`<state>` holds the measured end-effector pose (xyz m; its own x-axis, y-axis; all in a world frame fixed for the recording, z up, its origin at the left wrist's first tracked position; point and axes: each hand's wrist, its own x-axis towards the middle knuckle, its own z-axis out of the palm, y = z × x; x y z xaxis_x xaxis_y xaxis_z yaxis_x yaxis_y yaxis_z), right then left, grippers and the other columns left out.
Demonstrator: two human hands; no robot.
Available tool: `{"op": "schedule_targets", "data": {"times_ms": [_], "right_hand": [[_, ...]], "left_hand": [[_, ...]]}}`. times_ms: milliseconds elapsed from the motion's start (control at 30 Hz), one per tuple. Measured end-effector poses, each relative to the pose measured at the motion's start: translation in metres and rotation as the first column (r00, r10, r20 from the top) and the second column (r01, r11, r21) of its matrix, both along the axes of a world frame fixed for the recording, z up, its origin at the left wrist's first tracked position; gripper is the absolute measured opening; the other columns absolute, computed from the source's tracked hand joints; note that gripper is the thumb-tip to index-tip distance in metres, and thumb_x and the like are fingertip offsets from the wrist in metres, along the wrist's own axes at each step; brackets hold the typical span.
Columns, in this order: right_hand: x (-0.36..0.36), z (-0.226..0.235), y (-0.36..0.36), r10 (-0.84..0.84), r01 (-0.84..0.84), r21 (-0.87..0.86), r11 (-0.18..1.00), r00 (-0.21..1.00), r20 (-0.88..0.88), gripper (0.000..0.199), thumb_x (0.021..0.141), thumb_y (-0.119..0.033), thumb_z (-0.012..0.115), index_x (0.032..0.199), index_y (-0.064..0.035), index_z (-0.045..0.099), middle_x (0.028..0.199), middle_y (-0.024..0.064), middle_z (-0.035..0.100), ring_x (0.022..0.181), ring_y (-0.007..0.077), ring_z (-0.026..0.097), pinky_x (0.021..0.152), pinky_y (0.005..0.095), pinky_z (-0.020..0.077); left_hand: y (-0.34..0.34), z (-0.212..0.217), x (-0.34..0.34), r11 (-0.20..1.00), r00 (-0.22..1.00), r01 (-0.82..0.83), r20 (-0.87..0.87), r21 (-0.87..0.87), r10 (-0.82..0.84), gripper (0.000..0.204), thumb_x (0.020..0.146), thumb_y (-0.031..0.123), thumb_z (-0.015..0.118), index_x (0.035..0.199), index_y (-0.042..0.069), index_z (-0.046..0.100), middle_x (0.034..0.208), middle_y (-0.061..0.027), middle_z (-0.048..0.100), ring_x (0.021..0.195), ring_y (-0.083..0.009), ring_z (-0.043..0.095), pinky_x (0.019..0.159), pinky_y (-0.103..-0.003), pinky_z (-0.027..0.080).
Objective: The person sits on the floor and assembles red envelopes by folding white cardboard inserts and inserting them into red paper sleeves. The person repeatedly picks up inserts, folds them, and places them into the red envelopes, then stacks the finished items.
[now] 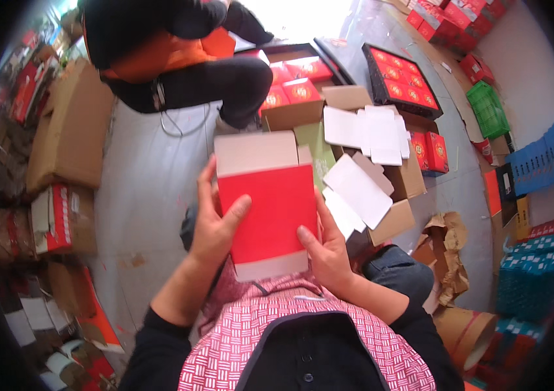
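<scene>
A red cardboard box (267,208) with its pale end flaps unfolded is held upright in front of my lap. My left hand (215,218) grips its left edge, thumb across the red face. On the opposite edge my right hand (330,251) is closed, its thumb pressing the face near the lower corner. The fingers of both hands pass partly behind the box, out of sight. Just right of it, several flat white box blanks (358,189) lie on an open brown carton (409,176).
Ahead, a co-worker in dark clothes (192,85) sits beside a carton of red boxes (299,91). A black tray of red boxes (402,78) lies at the far right. Brown cartons (71,130) line the left; crumpled brown paper (449,254) and a green crate (487,109) are right.
</scene>
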<state>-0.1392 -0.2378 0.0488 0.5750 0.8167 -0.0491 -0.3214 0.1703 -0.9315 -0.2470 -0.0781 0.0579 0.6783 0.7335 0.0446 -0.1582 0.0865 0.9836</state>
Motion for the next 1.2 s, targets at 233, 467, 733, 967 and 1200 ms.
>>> {"op": "schedule_targets", "data": {"times_ms": [233, 467, 733, 967, 1200], "right_hand": [[0.068, -0.002, -0.016, -0.039, 0.036, -0.075, 0.997, 0.999, -0.033, 0.046, 0.095, -0.022, 0.053, 0.136, -0.0037, 0.041, 0.118, 0.0069, 0.057, 0.097, 0.0112, 0.059, 0.079, 0.0276, 0.0533], [0.099, 0.003, -0.041, -0.006, -0.004, -0.145, 0.989, 0.997, -0.073, 0.036, 0.094, -0.024, 0.055, 0.116, 0.0037, 0.058, 0.097, 0.0072, 0.065, 0.084, 0.0128, 0.064, 0.073, 0.0268, 0.0546], [0.088, -0.017, -0.068, -0.281, 0.285, 0.014, 0.959, 0.953, -0.109, 0.030, 0.092, -0.015, 0.057, 0.113, 0.0060, 0.057, 0.103, 0.0090, 0.063, 0.091, 0.0142, 0.063, 0.073, 0.0255, 0.0535], [0.080, -0.022, -0.142, -0.596, 0.594, 0.054, 0.802, 0.803, 0.014, 0.027, 0.088, -0.005, 0.059, 0.114, -0.0019, 0.053, 0.101, 0.0041, 0.058, 0.091, 0.0101, 0.057, 0.079, 0.0218, 0.0456], [0.074, -0.023, -0.194, -0.612, 0.636, 0.112, 0.763, 0.768, -0.190, 0.020, 0.089, -0.004, 0.059, 0.109, -0.0021, 0.056, 0.106, 0.0075, 0.060, 0.090, 0.0110, 0.059, 0.083, 0.0240, 0.0494]], "left_hand": [[-0.009, -0.006, 0.026, 0.940, 0.953, 0.299, 0.108, -0.164, -0.284, 0.059, 0.088, 0.000, 0.055, 0.139, 0.009, 0.027, 0.123, -0.0127, 0.051, 0.110, -0.0181, 0.052, 0.094, -0.031, 0.042], [-0.019, -0.017, 0.056, 0.845, 0.955, 0.298, 0.139, -0.445, -0.263, 0.026, 0.096, 0.012, 0.048, 0.118, -0.002, 0.049, 0.106, -0.0102, 0.060, 0.092, -0.0136, 0.060, 0.080, -0.026, 0.052], [-0.042, -0.029, 0.076, 0.736, 0.928, 0.371, 0.252, -0.567, -0.274, 0.026, 0.095, 0.012, 0.049, 0.113, -0.005, 0.054, 0.105, -0.0124, 0.062, 0.094, -0.0167, 0.062, 0.083, -0.027, 0.051], [-0.104, -0.025, 0.116, 0.733, 0.895, 0.443, 0.205, -0.516, -0.396, 0.025, 0.092, 0.009, 0.052, 0.116, -0.001, 0.055, 0.102, -0.0070, 0.062, 0.089, -0.0127, 0.060, 0.079, -0.025, 0.050], [-0.155, -0.049, 0.134, 0.710, 0.848, 0.524, 0.369, -0.470, -0.381, 0.017, 0.091, 0.005, 0.054, 0.108, 0.004, 0.054, 0.096, -0.0073, 0.061, 0.084, -0.0118, 0.060, 0.075, -0.024, 0.051]]}}
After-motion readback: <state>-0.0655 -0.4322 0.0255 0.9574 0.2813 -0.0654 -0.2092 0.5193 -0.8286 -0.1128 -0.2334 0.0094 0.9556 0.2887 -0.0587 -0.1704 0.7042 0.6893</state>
